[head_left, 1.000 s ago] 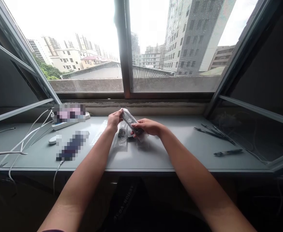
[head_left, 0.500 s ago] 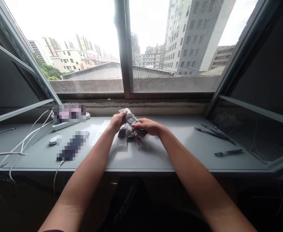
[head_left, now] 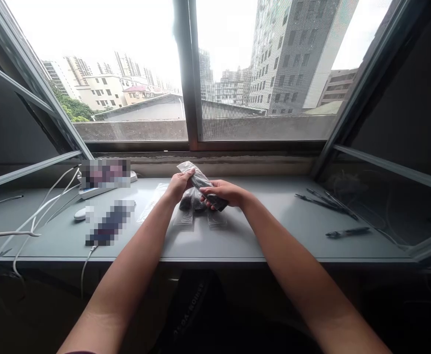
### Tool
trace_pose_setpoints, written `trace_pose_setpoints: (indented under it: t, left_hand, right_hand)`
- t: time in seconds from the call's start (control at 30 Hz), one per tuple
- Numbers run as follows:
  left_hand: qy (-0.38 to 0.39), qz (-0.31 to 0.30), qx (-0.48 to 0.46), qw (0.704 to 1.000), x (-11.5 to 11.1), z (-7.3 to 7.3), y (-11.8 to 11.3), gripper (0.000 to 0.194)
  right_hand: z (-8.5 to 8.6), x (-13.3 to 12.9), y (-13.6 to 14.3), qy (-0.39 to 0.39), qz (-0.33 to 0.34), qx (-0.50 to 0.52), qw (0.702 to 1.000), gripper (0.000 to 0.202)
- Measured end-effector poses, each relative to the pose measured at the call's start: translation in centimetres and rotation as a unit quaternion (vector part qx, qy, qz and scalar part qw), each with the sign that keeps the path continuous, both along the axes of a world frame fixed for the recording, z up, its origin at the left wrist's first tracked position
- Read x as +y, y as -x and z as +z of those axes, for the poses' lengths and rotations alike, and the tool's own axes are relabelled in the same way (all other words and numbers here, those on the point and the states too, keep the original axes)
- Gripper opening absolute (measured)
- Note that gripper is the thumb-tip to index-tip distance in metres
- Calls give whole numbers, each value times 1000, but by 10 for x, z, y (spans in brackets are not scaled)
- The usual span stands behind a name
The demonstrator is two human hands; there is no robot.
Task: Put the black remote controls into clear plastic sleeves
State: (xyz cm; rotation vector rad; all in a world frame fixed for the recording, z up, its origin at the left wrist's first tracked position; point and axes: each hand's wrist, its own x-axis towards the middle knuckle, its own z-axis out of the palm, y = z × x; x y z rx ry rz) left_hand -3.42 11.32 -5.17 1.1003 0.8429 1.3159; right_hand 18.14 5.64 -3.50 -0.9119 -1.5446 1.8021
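Head view shows 1 held bag (head_left: pixel 199 179), translucent, slanted (dark inside).

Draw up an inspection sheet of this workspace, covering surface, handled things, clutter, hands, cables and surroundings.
Surface: grey desk, glossy.
Handled things: clear bag with dark contents, held tilted; other bags on the desk below.
Clutter: pen and slim dark items right; power strip, white oval item and pixelated items left.
Hands: left hand grips the bag's far end, right hand its near end.
Cables: white cables, tangled, left.
Surroundings: window ahead, buildings outside.
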Motion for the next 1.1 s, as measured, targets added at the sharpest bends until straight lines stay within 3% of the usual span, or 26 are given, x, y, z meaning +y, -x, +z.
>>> trace_pose_setpoints:
  t: [0.3,0.47,0.6,0.73,0.83,1.1]
  left_hand:
    - [27,-12,32,999,0,-1,2,46]
    - [-14,6,17,1000,-5,2,-2,45]
    - [-5,21,27,999,-5,3,0,48]
    - [33,-36,53,997,-5,2,2,58]
    - [12,-75,71,995,-7,0,2,53]
    - [-24,-48,70,996,-11,2,-2,50]
  right_hand:
    - [-2,3,0,-13,-29,28,999,29]
    - [-4,4,0,3,3,15,1000,32]
    - [-4,2,1,2,14,18,1000,27]
    - [-1,0,2,-8,-8,38,999,23]
    - [0,0,2,-8,-8,36,999,23]
    - [0,-1,3,-10,-8,37,999,21]
